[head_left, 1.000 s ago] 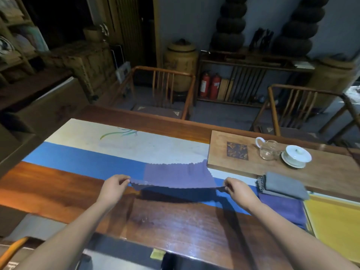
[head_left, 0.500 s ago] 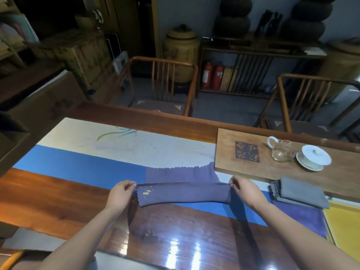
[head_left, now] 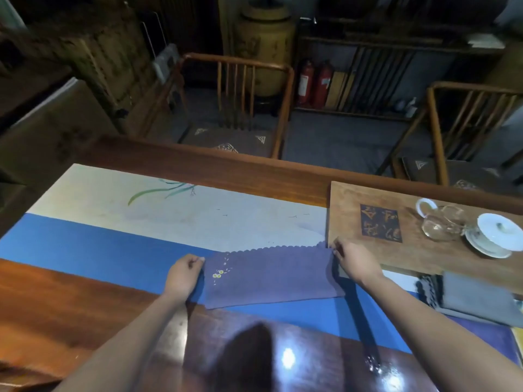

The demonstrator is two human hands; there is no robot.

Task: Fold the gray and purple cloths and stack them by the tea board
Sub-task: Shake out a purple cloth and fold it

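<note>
Both hands are laying the purple cloth (head_left: 271, 275) flat at mid-frame, its near edge now carried over to the far scalloped one: left hand (head_left: 184, 274) and right hand (head_left: 353, 261) pinching its corners (first fold finishing).

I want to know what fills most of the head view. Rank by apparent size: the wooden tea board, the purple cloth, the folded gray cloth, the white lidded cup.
1. Wooden tea board, though cut off at the right edge.
2. Purple cloth with a scalloped edge, pinched by the left hand and the right hand.
3. Folded gray cloth, also cut off.
4. White lidded cup.
</note>
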